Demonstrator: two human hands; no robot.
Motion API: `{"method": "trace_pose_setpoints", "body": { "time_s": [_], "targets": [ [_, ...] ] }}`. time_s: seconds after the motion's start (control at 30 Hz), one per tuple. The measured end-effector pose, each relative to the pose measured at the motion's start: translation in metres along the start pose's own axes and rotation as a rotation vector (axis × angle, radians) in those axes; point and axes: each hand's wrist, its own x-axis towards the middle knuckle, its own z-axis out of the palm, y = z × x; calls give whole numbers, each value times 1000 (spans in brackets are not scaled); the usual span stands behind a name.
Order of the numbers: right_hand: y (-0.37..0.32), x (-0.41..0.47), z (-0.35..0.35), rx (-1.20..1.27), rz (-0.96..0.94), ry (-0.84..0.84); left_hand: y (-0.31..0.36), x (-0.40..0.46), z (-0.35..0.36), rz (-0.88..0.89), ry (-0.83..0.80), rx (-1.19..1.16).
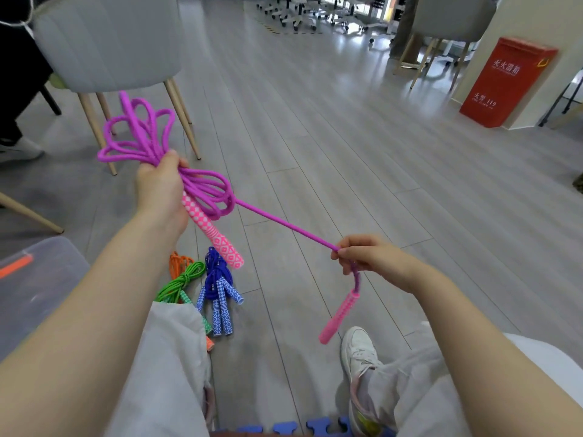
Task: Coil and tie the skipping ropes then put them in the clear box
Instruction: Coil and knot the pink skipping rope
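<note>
The purple rope [202, 190] is bunched into loops in the left hand [159, 187], which is clenched around the middle of the bundle. One fan of loops sticks up and away from that hand, the other spills down toward the right hand — so the bundle's long axis runs on a slant from far-left to near-right. A pink handle [214, 230] with a white diamond pattern hangs below the left hand, pointing down and to the right. From the loops a single taut strand runs straight to the right hand [367, 257], whose fingers pinch it. Below that hand the rope bends down to a second pink handle [339, 316], which dangles with its free end pointing down-left.

On the floor under the left forearm lie coiled ropes — a blue rope [217, 279], a green rope [183, 280] and an orange rope [178, 261]. The clear box [38, 279] sits left of the left forearm.
</note>
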Motion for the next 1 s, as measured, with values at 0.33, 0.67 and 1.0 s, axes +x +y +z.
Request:
{"method": "trace_pose_setpoints", "body": {
  "time_s": [0.33,0.67,1.0],
  "targets": [
    [-29,-20,2,-155,-73,27,-25,-15,11,256,-281,577],
    [-49,-31,2,-34,-310,229,-35,-57,26,49,-820,742],
    [-56,-18,14,-135,-351,295,-44,-88,45,-159,-1003,487]
  ]
}}
